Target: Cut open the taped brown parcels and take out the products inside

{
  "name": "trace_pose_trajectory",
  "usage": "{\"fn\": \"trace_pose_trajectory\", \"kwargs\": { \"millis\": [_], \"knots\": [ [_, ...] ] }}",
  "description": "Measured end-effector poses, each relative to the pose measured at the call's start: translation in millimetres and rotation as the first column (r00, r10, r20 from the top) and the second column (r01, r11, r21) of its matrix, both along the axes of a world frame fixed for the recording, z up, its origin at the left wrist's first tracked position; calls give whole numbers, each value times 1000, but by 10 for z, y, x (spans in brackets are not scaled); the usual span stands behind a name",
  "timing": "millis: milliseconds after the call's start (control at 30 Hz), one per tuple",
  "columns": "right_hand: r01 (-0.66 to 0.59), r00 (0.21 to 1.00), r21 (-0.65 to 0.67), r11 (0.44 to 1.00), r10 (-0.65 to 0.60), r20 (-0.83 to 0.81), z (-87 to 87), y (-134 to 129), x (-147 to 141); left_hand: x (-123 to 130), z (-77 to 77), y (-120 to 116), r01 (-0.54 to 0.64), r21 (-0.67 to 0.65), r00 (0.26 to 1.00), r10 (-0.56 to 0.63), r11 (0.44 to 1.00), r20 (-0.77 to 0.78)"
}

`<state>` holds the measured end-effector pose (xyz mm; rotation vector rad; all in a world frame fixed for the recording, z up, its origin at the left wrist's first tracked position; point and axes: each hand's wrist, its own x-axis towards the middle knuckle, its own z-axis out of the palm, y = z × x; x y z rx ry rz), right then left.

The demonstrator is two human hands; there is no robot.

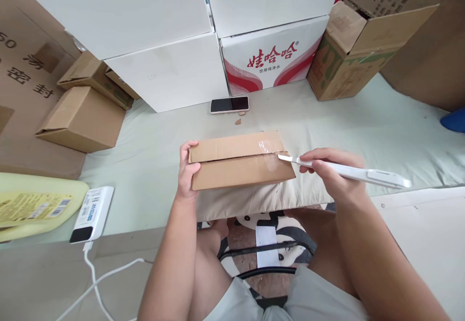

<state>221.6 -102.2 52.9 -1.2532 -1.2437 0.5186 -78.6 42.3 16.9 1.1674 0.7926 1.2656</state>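
Observation:
A small brown cardboard box [240,172] lies lengthwise near the front edge of the cloth-covered table. My left hand [188,171] grips its left end, with the thumb on the near flap and the fingers around the far side. In my right hand [336,171] is a white utility knife [374,175], its blade pointing left. The blade tip is at the right end of the seam between the two top flaps, beside a patch of clear tape [268,147]. The flaps show a dark narrow gap along the seam. What is inside the box is hidden.
Behind the box lie a phone [229,104] and small cardboard scraps [238,121]. White cartons [170,74] are stacked at the back. Cardboard boxes stand left [87,117] and right [337,64]. At left are a yellow jug [36,205] and a power bank [92,213] with a cable.

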Motion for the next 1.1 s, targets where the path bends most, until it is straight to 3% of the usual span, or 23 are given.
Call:
{"fn": "trace_pose_trajectory", "kwargs": {
  "millis": [167,367,633,1100],
  "knots": [
    [0,1000,19,1000,0,7,50,45,-135,-24,18,-27,48,-32,998,-47,998,45],
    [-197,947,44,979,202,-251,32,36,-236,-21,30,-59,128,-53,991,-126,990,46],
    [-88,965,-148,985,47,-257,29,-38,-276,35,56,-71,108,-78,992,-102,991,73],
    [-18,934,-119,993,-26,-356,-32,42,-353,30,42,-77,108,-93,993,-103,990,52]
  ]
}}
